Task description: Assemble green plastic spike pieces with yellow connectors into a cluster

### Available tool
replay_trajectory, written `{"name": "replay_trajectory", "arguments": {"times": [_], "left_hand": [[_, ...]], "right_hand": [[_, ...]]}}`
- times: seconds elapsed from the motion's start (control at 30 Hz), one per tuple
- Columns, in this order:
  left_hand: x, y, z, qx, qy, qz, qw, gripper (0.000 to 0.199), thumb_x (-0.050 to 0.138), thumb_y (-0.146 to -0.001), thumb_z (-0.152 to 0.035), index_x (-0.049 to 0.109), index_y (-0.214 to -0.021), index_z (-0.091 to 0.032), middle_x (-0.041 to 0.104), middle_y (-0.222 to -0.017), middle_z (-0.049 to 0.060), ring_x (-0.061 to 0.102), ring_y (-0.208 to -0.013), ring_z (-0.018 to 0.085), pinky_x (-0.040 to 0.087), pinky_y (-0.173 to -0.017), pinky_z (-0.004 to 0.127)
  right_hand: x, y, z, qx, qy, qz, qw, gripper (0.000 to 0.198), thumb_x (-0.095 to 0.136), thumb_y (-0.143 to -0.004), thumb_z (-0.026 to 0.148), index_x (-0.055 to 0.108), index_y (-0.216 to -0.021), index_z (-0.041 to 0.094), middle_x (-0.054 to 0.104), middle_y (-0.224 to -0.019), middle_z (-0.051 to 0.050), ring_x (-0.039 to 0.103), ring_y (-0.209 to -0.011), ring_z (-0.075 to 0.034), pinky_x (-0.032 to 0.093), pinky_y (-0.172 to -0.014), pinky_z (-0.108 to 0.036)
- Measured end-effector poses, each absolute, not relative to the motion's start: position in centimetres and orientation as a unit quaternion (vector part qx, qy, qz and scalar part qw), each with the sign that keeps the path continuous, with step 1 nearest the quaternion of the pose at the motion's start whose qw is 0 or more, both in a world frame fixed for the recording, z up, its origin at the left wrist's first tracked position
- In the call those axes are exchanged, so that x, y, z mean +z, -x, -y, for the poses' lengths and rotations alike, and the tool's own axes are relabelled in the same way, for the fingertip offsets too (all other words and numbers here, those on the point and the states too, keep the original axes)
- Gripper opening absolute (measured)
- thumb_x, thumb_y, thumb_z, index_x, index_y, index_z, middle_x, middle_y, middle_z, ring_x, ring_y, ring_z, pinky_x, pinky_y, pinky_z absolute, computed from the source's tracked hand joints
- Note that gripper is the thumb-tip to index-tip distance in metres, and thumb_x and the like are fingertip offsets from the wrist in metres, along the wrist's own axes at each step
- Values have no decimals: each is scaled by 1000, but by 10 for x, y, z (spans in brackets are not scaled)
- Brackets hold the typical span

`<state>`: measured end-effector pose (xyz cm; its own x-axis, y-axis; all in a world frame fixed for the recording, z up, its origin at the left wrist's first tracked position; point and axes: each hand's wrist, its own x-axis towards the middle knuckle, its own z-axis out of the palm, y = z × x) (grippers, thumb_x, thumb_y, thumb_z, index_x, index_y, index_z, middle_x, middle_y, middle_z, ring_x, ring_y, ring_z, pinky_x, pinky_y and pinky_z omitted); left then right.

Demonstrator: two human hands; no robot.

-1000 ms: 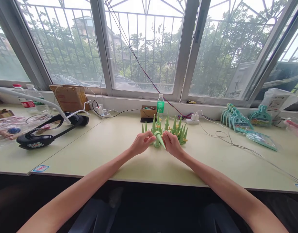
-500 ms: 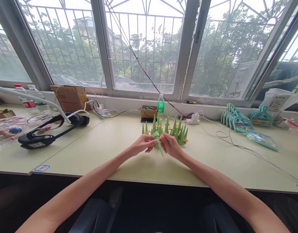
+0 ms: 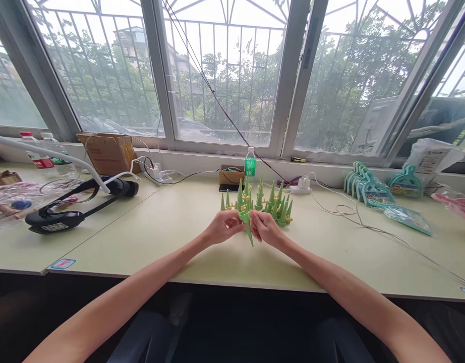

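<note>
A green plant watering spike [image 3: 246, 222] is held between both hands above the table, its hollow wide end tilted up toward me and its point hanging down. My left hand [image 3: 224, 227] grips it from the left, thumb and fingers near the wide end. From the other side, my right hand [image 3: 267, 227] pinches it where the small yellow valve was seen; the fingers mostly hide that part. Just behind the hands stands a cluster of several similar green spikes [image 3: 272, 195] with yellow valves, points up.
A green-labelled bottle [image 3: 250, 162] and a small cardboard box [image 3: 231, 175] stand at the back. A black headset [image 3: 81, 206] lies left, near a larger carton [image 3: 109, 154]. Teal hangers [image 3: 368, 184] and cables are on the right. The table's [image 3: 202, 262] front edge is close.
The spike has turned in my hands, so its hollow wide end now faces me. My left thumb and fingers have shifted around it; my right hand stays nearly in place.
</note>
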<state>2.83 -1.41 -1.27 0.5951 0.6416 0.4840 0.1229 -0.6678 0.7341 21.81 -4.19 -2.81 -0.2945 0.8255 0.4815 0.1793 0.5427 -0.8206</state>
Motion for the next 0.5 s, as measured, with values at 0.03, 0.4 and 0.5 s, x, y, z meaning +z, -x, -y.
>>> {"name": "replay_trajectory", "arguments": {"times": [0.03, 0.4, 0.5], "left_hand": [[-13, -28, 14, 393, -837, -224, 309, 32, 68, -85, -43, 65, -80, -11, 52, -70, 0, 47, -53, 7, 42, -48, 20], [-25, -23, 4, 398, -897, -160, 106, 22, 56, -95, -33, 68, -101, -16, 52, -74, 0, 41, -53, 7, 38, -52, 20], [-24, -25, 6, 410, -886, -176, 128, 22, 56, -95, -36, 66, -96, -16, 52, -72, 0, 43, -54, 8, 39, -52, 20]], "right_hand": [[-28, -218, 42, 339, 345, 730, 483, 60, 35, -99, 62, 41, -56, 21, 48, -41, 3, 39, -32, -8, 30, -39, -23], [-28, -219, 39, 367, 360, 725, 458, 62, 36, -98, 56, 40, -47, 20, 42, -34, 3, 35, -29, -7, 32, -37, -22], [-27, -217, 39, 369, 363, 713, 474, 61, 36, -97, 60, 37, -50, 21, 42, -36, 4, 35, -29, -7, 31, -36, -22]]}}
